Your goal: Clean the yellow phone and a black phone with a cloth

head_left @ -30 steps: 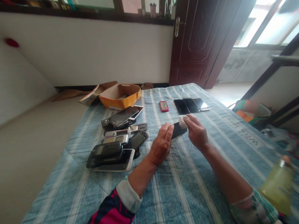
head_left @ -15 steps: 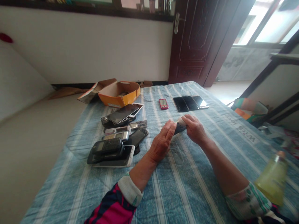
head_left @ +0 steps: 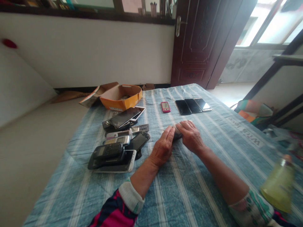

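Left hand (head_left: 163, 146) fingers grip the dark phone (head_left: 177, 136) steady; right hand (head_left: 190, 135) fingers press a white pad (head_left: 176, 125) onto it.

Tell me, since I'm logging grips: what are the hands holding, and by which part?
A dark phone, mostly hidden, held between both hands: the left hand at its near end, the right hand over its far end, pressing a small white pad on it.
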`<state>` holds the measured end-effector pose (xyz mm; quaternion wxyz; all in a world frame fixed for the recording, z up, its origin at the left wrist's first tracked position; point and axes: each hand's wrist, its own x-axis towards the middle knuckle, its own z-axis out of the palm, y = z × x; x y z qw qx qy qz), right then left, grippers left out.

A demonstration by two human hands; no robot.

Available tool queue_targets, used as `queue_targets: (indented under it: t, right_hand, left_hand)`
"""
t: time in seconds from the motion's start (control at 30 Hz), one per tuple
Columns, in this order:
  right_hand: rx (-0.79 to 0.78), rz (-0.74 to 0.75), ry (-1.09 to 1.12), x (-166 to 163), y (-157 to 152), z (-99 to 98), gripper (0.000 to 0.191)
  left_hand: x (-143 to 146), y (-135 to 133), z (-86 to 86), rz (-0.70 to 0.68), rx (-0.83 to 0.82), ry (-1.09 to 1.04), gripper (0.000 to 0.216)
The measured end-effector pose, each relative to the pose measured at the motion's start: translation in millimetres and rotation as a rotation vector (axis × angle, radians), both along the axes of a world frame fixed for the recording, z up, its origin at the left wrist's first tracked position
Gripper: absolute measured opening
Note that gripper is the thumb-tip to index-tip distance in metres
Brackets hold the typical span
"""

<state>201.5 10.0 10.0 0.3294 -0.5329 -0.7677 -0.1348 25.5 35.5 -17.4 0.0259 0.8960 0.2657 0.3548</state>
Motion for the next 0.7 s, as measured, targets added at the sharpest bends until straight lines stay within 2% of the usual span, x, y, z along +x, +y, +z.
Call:
queue_targets:
  t: [0.3,0.57,0.7]
  right_hand:
    - [0.026,-0.007,-0.036,2,-2,1.7,0.030]
    - [0.035,-0.164,0.060,29,5,-5.0,0.033]
    - [0.058,-0.172,0.027,24,3,-4.4,0.028]
  left_hand:
    - [1,-1,-3.1,0.074,0.016,-0.010,0.059]
    - [1,-4,2.3,0.092,0.006,0.010,0.061]
    - [2,-5,3.0,0.074,-0.005,0.004,0.061]
